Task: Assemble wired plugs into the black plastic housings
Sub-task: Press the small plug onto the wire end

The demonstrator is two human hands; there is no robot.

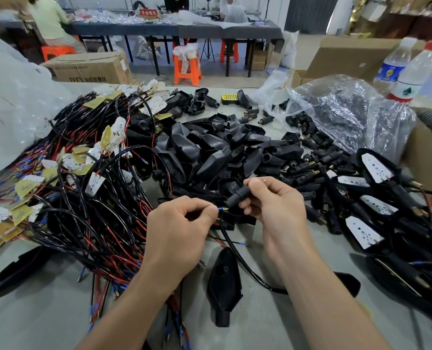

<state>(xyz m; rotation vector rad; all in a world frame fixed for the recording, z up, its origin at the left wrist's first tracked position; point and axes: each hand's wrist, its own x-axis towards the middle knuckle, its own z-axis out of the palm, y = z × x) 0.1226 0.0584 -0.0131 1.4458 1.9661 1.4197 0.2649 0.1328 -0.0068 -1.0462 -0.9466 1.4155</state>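
step: joining wire to plug | left hand [182,223] pinches wire end [221,209] | right hand [273,200] fingers clamped on plug [236,198], centre frame, tip at its mouth | done: some finished units [376,170] right | to do: wire heap [83,185] left, loose housings [210,147] centre, so mostly ahead

2 hands are in frame: the left hand [182,231] pinches 1 wire [232,243] and the right hand [273,200] holds 1 black plug [237,197]. 1 black housing [225,281] lies alone at lower centre. The loose housings [210,152] heaped at centre and the wired boards [83,173] at left are too many to count. At right, at least 4 white boards [376,168] sit in housings. 2 water bottles [393,65] [414,77] stand at upper right. 1 yellow perforated piece [229,98] lies at upper centre. Along the top are 3 orange stools [58,50] [187,69] [229,51], 2 people [49,18] [175,2] and 1 red sign [148,12].
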